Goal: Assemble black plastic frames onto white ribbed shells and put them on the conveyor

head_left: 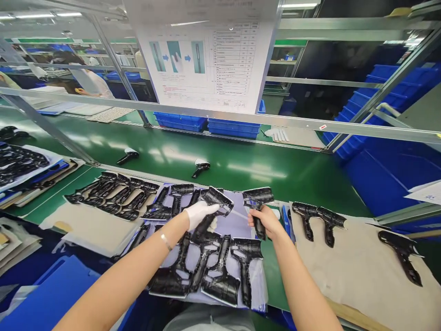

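Glossy black all over the plastic shells [220, 271], sitting on a pale lavender sheet [237, 220]. White glove on the left hand [199, 214], right hand [265, 220] bare, gripping another black shell [257, 202]. Deep shiny green conveyor belt [241, 165]. Bright blue bins [206, 123] at the back, beige paper [358, 266] off to the right, white instruction sheet [206, 64] with teal pictures and blue arrows.

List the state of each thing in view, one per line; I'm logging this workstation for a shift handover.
left hand: gloved, gripping a black shell
right hand: bare, gripping a black shell by its handle
left-hand shell: lifted
right-hand shell: lifted, head up
shells on purple sheet: lying flat, overlapping
shells on beige mat: lying flat
assembled units on belt: lying separately
instruction sheet: hanging
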A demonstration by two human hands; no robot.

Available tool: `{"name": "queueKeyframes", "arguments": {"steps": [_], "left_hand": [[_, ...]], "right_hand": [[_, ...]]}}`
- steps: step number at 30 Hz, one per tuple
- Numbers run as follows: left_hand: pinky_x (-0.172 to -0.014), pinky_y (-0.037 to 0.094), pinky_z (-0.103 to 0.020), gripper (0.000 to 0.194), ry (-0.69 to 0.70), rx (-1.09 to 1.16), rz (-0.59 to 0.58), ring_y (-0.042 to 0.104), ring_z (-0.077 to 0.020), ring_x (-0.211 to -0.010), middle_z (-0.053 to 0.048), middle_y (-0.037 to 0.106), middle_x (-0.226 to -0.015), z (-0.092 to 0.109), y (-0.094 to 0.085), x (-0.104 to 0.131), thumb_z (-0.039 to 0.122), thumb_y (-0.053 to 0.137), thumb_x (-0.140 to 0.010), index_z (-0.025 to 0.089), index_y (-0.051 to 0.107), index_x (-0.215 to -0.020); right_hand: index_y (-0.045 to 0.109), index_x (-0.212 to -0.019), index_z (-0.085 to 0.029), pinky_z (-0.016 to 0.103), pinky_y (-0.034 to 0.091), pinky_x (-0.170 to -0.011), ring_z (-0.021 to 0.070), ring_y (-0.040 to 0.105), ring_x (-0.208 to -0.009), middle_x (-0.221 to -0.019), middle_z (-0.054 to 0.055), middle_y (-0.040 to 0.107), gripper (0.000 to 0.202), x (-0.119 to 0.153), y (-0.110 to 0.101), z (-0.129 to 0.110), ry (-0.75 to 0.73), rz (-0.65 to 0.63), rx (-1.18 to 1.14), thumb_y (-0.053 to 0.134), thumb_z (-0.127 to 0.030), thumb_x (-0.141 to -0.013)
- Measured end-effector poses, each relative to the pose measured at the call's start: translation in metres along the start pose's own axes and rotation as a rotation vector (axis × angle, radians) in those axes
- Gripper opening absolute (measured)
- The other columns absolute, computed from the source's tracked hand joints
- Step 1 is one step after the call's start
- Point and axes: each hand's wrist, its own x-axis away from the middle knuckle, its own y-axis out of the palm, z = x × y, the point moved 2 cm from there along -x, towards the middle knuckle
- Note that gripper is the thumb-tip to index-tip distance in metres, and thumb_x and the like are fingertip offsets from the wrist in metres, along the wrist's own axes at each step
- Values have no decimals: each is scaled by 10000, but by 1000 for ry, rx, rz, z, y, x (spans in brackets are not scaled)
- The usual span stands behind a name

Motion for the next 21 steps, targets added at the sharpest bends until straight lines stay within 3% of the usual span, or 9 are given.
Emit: {"name": "queueKeyframes", "arguments": {"steps": [3, 5, 7, 13, 16, 19, 21], "left_hand": [[-514, 521, -262, 351, 27, 315, -56, 624, -126, -567, -9, 627, -772, 0, 9, 44, 466, 657, -857, 165, 511, -965], [-435, 452, -215, 479, 60, 478, -52, 600, -103, -518, -2, 623, -834, 2, 18, 69, 433, 778, -733, 204, 443, -988], [-390, 386, -183, 560, 87, 599, -42, 559, -73, -476, 10, 613, -879, 3, 24, 88, 455, 810, -696, 234, 409, -1018], [-406, 387, -176, 558, 64, 763, -39, 553, -78, -463, -10, 627, -761, 4, 21, 127, 701, 607, -804, 201, 461, -1005], [-520, 509, -251, 610, 105, 796, -4, 643, -138, -569, -52, 683, -787, 11, 15, 140, 624, 793, -673, 178, 524, -990], [-627, 569, -322, 575, 155, 824, 91, 690, -208, -723, -59, 725, -864, 18, 12, 147, 523, 890, -571, 208, 591, -949], [-622, 579, -349, 468, 177, 775, 160, 690, -239, -756, -54, 733, -856, 19, 12, 151, 489, 889, -577, 215, 634, -860]], "right_hand": [[550, -1160, -205, 257, 522, -567, 105, 551, -571, -746, -50, 572, 374, 45, 11, -6, -70, -12, -271, 634, -481, -923], [529, -1231, -241, 284, 533, -578, 124, 557, -600, -793, -31, 598, 563, 76, 24, -7, -81, -31, -404, 649, -635, -846], [553, -1256, -241, 323, 554, -632, 148, 576, -658, -885, 13, 641, 650, 102, 40, -6, -77, -55, -484, 663, -690, -800], [663, -1181, -255, 364, 555, -821, 204, 634, -843, -1074, 69, 695, 470, 152, 89, -2, -189, 40, -466, 696, -575, -838], [648, -1219, -260, 427, 533, -934, 277, 654, -1008, -1137, 99, 698, 437, 169, 106, -7, -338, 139, -343, 684, -518, -868], [576, -1340, -313, 414, 573, -882, 306, 646, -1100, -1304, 97, 641, 490, 183, 117, -16, -379, 116, -305, 668, -478, -887], [620, -1313, -314, 421, 566, -915, 326, 618, -1164, -1345, 90, 616, 429, 189, 121, -21, -396, 99, -221, 627, -471, -913]]}}
